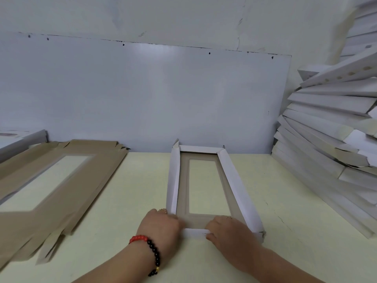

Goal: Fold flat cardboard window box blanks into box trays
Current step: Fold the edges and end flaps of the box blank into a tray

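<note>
Box tray [206,186], nearly folded, was laid on the surface [285,201] near its middle, far end reaching the back edge by the wall panel [142,88]. Long white side walls and far end wall were stood up; brown floor with window cutout was seen inside. Near end wall was gripped by both hands: left hand [161,227] at the near-left corner, right hand [228,231] toward the near-right corner, fingers curled over the wall's edge. Stack of flat brown blanks [51,184] was placed along the left edge. Pile of finished white trays [330,139] was stacked at the right edge.
</note>
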`<move>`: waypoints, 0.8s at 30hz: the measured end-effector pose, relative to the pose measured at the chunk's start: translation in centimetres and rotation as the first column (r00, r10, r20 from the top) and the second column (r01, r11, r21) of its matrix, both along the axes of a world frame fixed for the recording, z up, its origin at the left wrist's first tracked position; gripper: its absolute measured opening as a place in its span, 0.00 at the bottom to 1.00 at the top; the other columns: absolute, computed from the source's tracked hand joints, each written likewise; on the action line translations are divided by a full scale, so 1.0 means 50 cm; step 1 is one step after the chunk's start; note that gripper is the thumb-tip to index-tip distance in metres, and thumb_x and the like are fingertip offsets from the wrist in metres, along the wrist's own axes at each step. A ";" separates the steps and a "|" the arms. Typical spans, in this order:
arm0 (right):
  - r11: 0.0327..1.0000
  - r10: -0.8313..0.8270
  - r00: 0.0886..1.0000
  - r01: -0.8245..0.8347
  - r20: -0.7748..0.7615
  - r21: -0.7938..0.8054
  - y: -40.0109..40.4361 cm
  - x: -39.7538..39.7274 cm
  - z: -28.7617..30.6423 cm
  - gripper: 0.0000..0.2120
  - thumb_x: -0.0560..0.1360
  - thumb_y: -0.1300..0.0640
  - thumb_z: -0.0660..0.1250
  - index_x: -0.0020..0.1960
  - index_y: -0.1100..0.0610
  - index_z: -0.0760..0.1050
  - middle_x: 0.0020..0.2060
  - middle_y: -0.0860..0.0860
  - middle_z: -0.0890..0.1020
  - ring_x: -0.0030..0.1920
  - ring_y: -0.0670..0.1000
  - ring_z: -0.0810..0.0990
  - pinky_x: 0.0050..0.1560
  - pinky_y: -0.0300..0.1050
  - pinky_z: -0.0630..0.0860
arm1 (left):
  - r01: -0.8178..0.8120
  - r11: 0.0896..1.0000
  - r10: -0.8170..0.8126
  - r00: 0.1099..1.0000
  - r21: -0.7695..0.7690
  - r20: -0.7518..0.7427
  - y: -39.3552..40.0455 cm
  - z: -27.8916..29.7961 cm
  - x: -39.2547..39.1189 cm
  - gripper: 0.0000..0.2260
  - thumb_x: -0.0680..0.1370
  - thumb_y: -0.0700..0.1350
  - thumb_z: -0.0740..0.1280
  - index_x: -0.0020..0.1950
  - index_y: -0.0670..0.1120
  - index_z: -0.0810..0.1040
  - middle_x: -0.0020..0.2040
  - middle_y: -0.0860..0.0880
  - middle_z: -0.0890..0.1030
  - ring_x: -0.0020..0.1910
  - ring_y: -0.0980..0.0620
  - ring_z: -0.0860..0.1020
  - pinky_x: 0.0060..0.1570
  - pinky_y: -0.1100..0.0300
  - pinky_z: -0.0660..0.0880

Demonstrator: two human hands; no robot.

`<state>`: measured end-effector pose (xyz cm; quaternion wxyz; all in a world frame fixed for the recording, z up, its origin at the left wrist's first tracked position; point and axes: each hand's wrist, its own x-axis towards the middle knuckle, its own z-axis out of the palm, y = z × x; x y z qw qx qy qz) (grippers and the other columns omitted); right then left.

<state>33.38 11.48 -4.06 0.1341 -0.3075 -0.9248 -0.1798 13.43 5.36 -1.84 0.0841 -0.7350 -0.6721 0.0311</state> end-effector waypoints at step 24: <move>1.000 -0.009 0.989 0.007 0.144 0.015 -0.007 0.023 0.018 0.19 0.58 0.40 0.79 0.30 0.49 0.71 0.25 0.44 0.73 0.25 0.45 0.72 0.27 0.35 0.67 | 0.074 0.997 -0.075 0.995 -0.017 -0.061 -0.003 -0.008 0.029 0.15 0.72 0.36 0.51 0.57 0.43 0.68 0.58 0.42 0.73 0.65 0.41 0.63 0.72 0.38 0.39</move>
